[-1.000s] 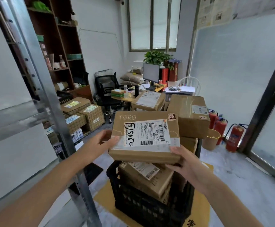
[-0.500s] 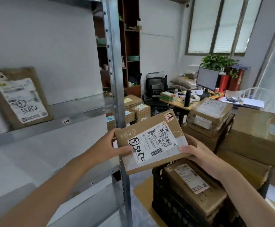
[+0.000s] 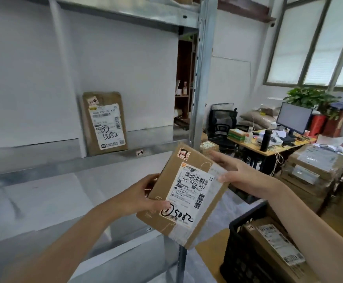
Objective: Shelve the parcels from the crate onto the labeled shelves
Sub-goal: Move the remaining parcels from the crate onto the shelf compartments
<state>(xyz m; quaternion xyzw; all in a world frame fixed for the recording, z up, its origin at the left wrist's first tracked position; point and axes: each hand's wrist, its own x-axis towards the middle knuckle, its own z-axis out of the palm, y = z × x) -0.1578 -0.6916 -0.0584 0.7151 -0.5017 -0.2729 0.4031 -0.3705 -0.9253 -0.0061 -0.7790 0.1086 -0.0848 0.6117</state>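
One parcel (image 3: 104, 123) stands on the shelf (image 3: 54, 160). The left hand (image 3: 144, 196) and right hand (image 3: 242, 174) grip a second parcel (image 3: 184, 193); the crate (image 3: 240, 254) holds more.

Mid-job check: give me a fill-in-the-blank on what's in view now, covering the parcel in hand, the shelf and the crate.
1. The parcel held between the left hand and the right hand has the handwritten number ____ on its label.
2. The shelved parcel stands ____ against the back panel.
3. The crate at lower right is ____ in colour.

Missing words: 5082; upright; black
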